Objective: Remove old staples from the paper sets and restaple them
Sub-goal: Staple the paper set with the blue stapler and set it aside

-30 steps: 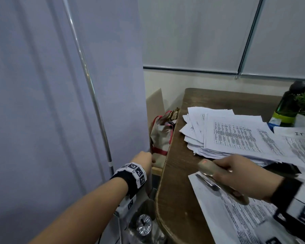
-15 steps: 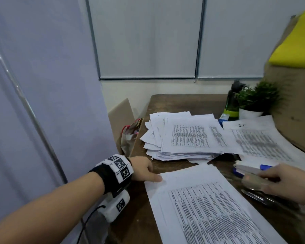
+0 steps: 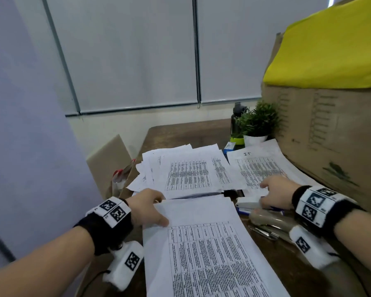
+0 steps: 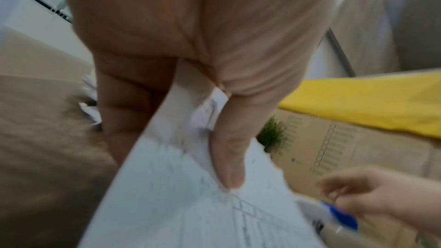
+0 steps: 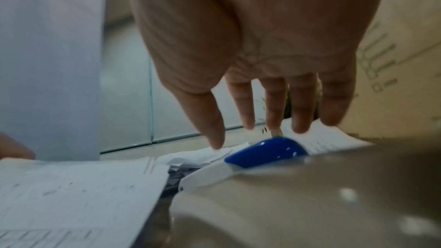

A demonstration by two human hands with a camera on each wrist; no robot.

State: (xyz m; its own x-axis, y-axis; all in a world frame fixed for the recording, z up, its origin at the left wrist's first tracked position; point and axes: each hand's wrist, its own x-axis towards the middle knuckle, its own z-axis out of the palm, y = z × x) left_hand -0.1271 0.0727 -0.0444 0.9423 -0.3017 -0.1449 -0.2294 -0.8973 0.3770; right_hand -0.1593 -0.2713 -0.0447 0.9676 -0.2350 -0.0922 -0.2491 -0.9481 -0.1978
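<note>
A: Left hand (image 3: 147, 207) first. It pinches the top-left corner of the nearest paper set (image 3: 204, 249), thumb on top, fingers beneath; the left wrist view shows the corner lifted off the bench (image 3: 180, 131).

B: Right hand (image 3: 274, 194)?

A: Released, fingers spread and extended, nothing grasped. It hovers over the white-and-blue stapler (image 3: 247, 205), which lies just right of that set. The right wrist view shows fingertips above the blue end, no clear contact.

B: Step in hand?

A: My judgement: corner presented, right hand going for a tool. Next move calls for closing on the tool and bringing it to the pinched corner while the left hand keeps the sheets aligned.

B: Which tool?

A: Unclear. A second beige-grey tool (image 3: 268, 220) lies nearer, touching or just beside the stapler. Could be a remover or another stapler; too blurred to say.

B: Staple in the corner?

A: Cannot tell; hidden under the thumb, and both wrist views are smeared. Further out: a loose pile of sheets (image 3: 186, 170), another set (image 3: 259, 168) partly under the right hand, a potted plant (image 3: 257, 123), a cardboard box (image 3: 330, 129) cut off at right.
</note>
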